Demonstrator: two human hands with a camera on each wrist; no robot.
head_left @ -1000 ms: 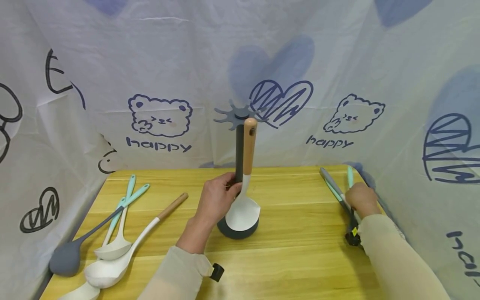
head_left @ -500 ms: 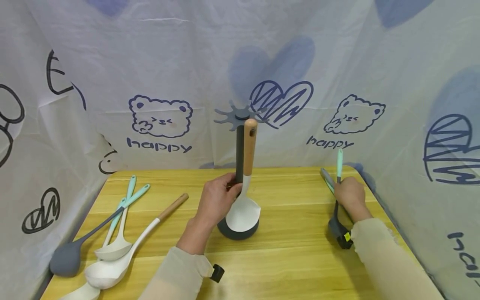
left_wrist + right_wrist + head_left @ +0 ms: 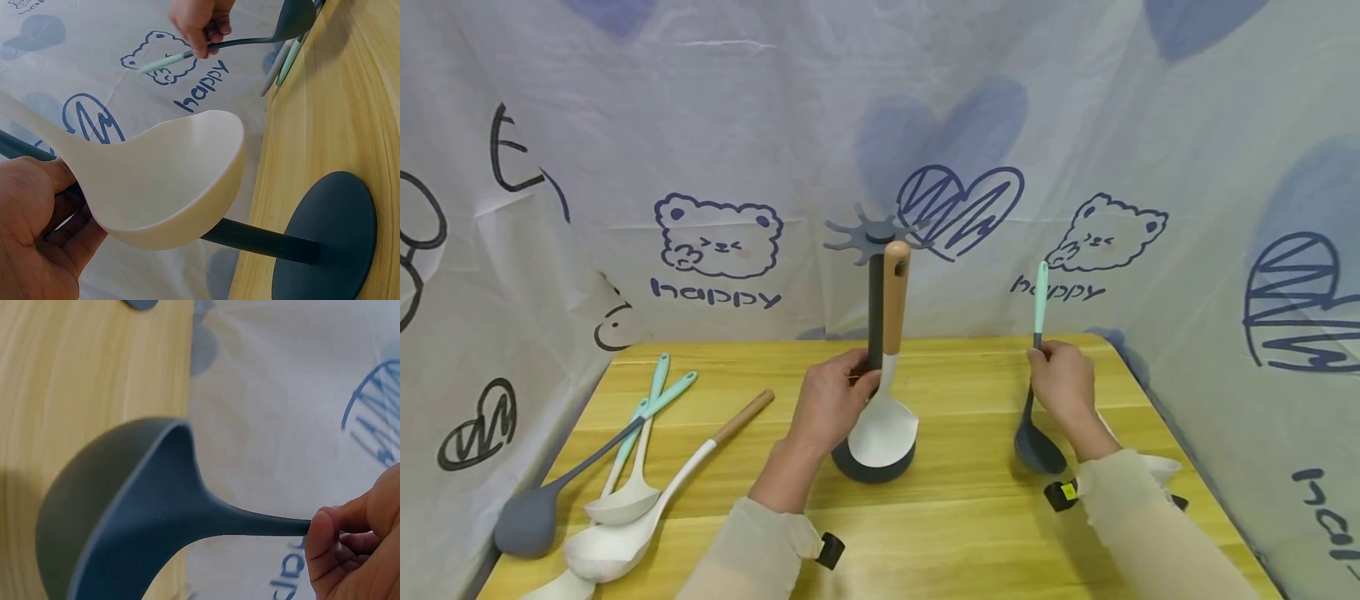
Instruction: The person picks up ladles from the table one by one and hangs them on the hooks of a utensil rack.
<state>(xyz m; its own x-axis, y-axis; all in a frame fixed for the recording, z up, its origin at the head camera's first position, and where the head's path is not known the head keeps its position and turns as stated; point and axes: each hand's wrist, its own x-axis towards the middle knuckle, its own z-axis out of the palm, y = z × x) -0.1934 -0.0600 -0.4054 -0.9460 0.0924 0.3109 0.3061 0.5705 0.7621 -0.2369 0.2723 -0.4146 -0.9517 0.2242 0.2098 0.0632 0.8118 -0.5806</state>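
In the head view, a dark utensil stand (image 3: 876,308) with a claw-like top rises from the middle of the table. My left hand (image 3: 829,396) grips its post. A white ladle (image 3: 883,433) with a wooden handle hangs upright on the stand's near side, its bowl just above the round base (image 3: 325,244). To the right, my right hand (image 3: 1063,382) pinches a dark grey ladle (image 3: 1037,450) by the neck below its mint handle (image 3: 1041,300), which points up. The right wrist view shows thumb and fingertips on the thin neck, the bowl (image 3: 169,519) raised before the table.
Several utensils overlap at the table's left: a dark grey one (image 3: 527,521), a white ladle with mint handle (image 3: 625,504) and a white ladle with wooden handle (image 3: 606,550). Another white utensil (image 3: 1161,468) lies partly hidden behind my right forearm. A printed curtain (image 3: 820,125) surrounds the table.
My right hand has lifted the dark grey ladle from the utensils at the right and carried it left toward the stand, handle up. The left hand stays on the post.
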